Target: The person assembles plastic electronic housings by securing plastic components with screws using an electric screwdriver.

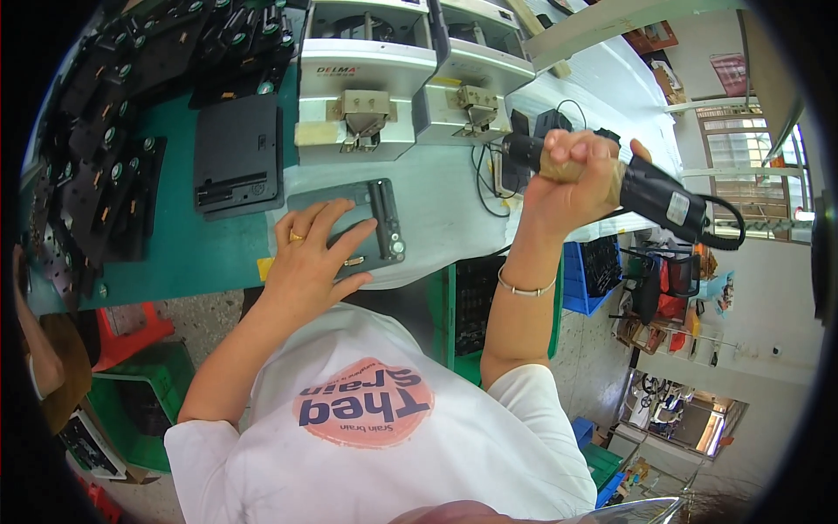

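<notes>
My left hand [314, 249] lies with fingers spread on a flat dark-grey plastic panel [367, 196] at the bench's near edge. A raised bar runs along the panel's right side, with small round metal parts at its near corner. Up and to the right, my right hand [580, 179] is wrapped round a black electric screwdriver [668, 203], whose grip is bound with tan tape. The tool is held nearly level above the bench, its nose toward the machines and its cord trailing from the right end.
Two pale screw-feeder machines [367, 79] stand behind the panel. A stack of black panels [236, 153] sits at left, beside many black parts with round metal pieces [113, 140]. A blue crate [594, 272] and green crates [144, 397] are below. Another person's arm [39, 336] shows far left.
</notes>
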The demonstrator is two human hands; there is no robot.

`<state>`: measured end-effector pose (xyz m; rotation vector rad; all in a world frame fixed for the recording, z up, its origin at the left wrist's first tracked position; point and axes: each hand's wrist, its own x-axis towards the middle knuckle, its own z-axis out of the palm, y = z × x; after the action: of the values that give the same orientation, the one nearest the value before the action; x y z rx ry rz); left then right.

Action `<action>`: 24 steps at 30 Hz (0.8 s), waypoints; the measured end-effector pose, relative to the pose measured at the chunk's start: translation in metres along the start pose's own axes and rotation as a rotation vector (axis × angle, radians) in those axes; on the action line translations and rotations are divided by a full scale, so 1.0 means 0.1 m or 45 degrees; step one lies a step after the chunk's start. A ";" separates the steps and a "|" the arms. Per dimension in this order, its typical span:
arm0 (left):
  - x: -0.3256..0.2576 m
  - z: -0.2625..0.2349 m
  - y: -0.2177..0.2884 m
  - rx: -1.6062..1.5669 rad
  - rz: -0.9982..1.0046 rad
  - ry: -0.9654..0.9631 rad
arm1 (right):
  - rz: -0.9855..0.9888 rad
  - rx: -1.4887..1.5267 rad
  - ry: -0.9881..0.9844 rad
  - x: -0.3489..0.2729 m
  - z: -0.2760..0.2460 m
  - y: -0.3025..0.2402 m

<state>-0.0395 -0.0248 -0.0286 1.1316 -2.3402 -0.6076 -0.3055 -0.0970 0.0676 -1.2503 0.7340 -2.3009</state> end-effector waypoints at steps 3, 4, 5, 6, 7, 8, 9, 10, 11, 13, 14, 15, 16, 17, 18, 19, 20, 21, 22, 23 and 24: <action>0.02 -0.01 -0.01 0.007 -0.010 0.027 | -0.083 -0.017 -0.073 0.11 0.12 0.13; 0.02 -0.01 -0.01 0.008 -0.007 0.027 | -0.086 -0.018 -0.071 0.13 0.14 0.16; 0.02 -0.01 -0.02 0.005 -0.008 0.029 | -0.055 -0.022 -0.086 0.14 0.15 0.18; 0.02 -0.01 -0.02 0.003 -0.013 0.031 | -0.020 -0.024 -0.102 0.14 0.16 0.21; 0.03 -0.01 -0.01 0.004 -0.014 0.029 | -0.004 -0.001 -0.117 0.14 0.18 0.22; 0.04 -0.02 -0.01 -0.001 -0.015 0.034 | -0.002 0.000 -0.115 0.14 0.17 0.24; 0.04 -0.02 -0.01 -0.007 -0.016 0.038 | 0.002 -0.058 -0.121 0.14 0.16 0.26; 0.04 -0.02 -0.01 -0.006 -0.017 0.035 | 0.006 -0.115 -0.128 0.14 0.14 0.27; 0.04 -0.02 -0.01 -0.007 -0.013 0.040 | 0.008 -0.115 -0.126 0.14 0.14 0.28; 0.05 -0.02 -0.01 -0.009 -0.011 0.040 | -0.013 -0.143 -0.141 0.14 0.12 0.30; 0.05 -0.02 -0.01 -0.017 -0.012 0.045 | -0.010 -0.144 -0.139 0.14 0.11 0.32; 0.05 -0.02 -0.01 -0.025 -0.013 0.050 | 0.000 -0.143 -0.148 0.14 0.10 0.33; 0.05 -0.01 -0.01 -0.026 -0.014 0.047 | 0.011 -0.142 -0.156 0.14 0.09 0.33; 0.05 -0.01 -0.01 -0.023 -0.015 0.052 | 0.013 -0.144 -0.155 0.15 0.08 0.34; 0.05 -0.01 -0.01 -0.019 -0.016 0.059 | 0.019 -0.140 -0.170 0.16 0.08 0.35; 0.05 -0.01 -0.01 -0.020 -0.017 0.058 | 0.026 -0.136 -0.185 0.16 0.07 0.35; 0.04 -0.01 -0.01 -0.021 -0.022 0.058 | 0.028 -0.137 -0.185 0.17 0.06 0.35; 0.04 -0.01 0.00 -0.021 -0.028 0.060 | 0.021 -0.145 -0.265 0.17 0.05 0.36; 0.03 -0.01 0.00 -0.022 -0.030 0.060 | 0.014 -0.154 -0.344 0.17 0.04 0.36; 0.03 -0.01 0.00 -0.027 -0.029 0.066 | 0.016 -0.154 -0.344 0.17 0.04 0.38; 0.03 -0.01 -0.01 -0.033 -0.025 0.071 | -0.030 -0.122 -0.451 0.17 0.03 0.39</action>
<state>-0.0402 -0.0277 -0.0274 1.1463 -2.2705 -0.6045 -0.3071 -0.1381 0.0552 -1.6605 0.7099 -2.0009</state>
